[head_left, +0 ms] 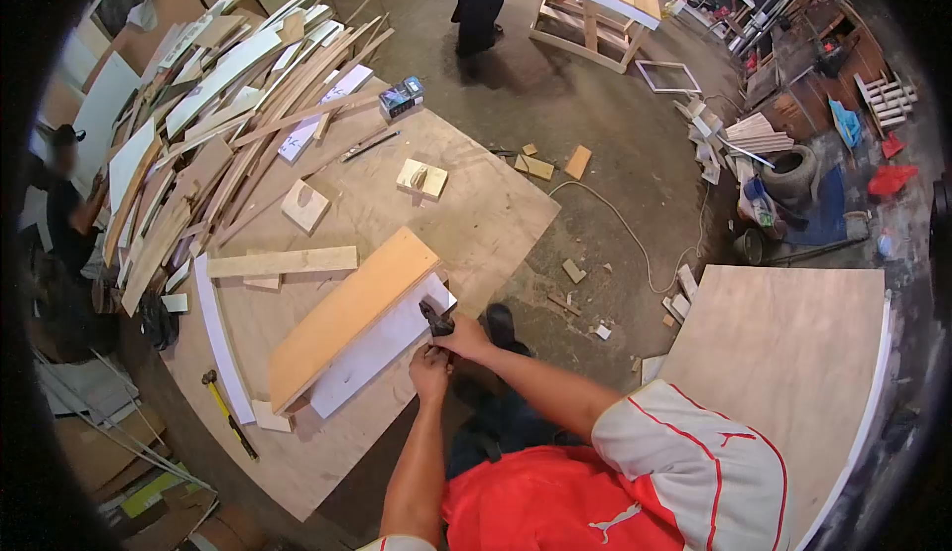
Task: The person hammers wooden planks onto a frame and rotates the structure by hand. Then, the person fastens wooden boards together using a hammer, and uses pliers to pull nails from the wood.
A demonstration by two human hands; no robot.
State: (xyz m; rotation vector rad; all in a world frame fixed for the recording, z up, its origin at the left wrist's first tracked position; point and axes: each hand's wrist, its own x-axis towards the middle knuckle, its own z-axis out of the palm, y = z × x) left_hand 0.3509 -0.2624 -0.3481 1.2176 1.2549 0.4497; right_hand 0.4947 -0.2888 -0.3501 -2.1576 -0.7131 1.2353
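Note:
My right hand (462, 339) is closed around a dark pliers-like tool (434, 319), whose exact kind I cannot make out. My left hand (430, 372) is closed at the lower end of the same tool, just below the right. The tool's head is at the right end of a white board (382, 346). An orange-brown board (352, 318) joins the white one along its length, and together they lie slanting on the plywood sheet (486, 194). Fingertips of both hands are partly hidden.
A hammer (229, 414) and a white strip (224, 343) lie left on the plywood. Wood blocks (422, 180) and a small box (401, 98) sit farther back. Scrap wood (228, 105) is piled at left. Two other people (480, 0) are in view. A cord (635, 244) crosses the floor.

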